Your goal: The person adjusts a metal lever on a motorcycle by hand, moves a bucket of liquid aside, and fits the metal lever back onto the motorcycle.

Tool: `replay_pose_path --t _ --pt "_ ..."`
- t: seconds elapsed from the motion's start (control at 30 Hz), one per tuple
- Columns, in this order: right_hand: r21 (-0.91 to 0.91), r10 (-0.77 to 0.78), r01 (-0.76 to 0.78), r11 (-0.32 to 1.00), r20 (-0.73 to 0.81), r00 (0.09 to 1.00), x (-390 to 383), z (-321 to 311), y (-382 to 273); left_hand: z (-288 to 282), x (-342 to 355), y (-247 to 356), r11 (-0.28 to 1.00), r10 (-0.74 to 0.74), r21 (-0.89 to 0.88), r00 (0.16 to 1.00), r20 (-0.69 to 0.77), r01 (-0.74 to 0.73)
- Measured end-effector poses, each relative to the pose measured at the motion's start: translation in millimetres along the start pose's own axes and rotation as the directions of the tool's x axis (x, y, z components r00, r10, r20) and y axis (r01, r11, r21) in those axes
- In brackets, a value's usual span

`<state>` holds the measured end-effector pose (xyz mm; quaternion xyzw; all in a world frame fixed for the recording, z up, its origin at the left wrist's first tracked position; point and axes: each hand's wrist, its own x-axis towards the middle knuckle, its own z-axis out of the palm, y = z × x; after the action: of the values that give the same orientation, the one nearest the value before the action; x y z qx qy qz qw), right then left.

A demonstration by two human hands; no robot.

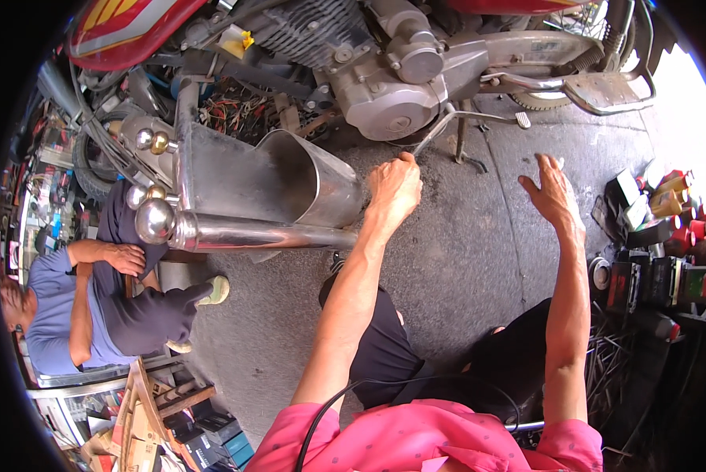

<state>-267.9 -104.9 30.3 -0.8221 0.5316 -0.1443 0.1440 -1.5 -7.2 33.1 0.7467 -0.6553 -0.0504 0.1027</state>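
Observation:
My left hand [395, 189] is closed at the near end of a bent metal foot lever [434, 135]. This lever angles up and away from my fingers, then runs right to a ribbed pad beneath the motorcycle engine [396, 110]. My fingertips are partly hidden behind the back of the hand. Over the concrete to the right, my right hand [556, 195] is stretched forward with its fingers apart, gripping nothing I can see. Just left of my left hand is the chrome leg guard [266, 234] with its curved sheet-metal panel [333, 185].
A seated person in a blue shirt [70, 303] is at the left, legs toward me. Bottles and boxes [671, 236] crowd the right side. A footrest [604, 90] juts out at the far right. Cardboard and wood [145, 409] lie at the lower left.

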Motion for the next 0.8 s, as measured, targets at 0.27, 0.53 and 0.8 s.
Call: replay_pose_path --t 0.27,0.53,0.8 --pt "0.046 -0.046 0.061 0.997 -0.287 0.957 40 51 1 14 2 -1 0.991 -0.112 0.060 0.988 -0.108 0.119" --pt "-0.260 -0.036 0.011 0.965 -0.090 0.995 82 56 -5 17 7 15 0.960 -0.199 -0.198 0.980 0.023 0.200" --pt "-0.291 0.110 -0.116 0.950 -0.037 0.993 89 61 -20 -14 9 -3 0.907 -0.162 -0.375 0.981 0.108 0.192"
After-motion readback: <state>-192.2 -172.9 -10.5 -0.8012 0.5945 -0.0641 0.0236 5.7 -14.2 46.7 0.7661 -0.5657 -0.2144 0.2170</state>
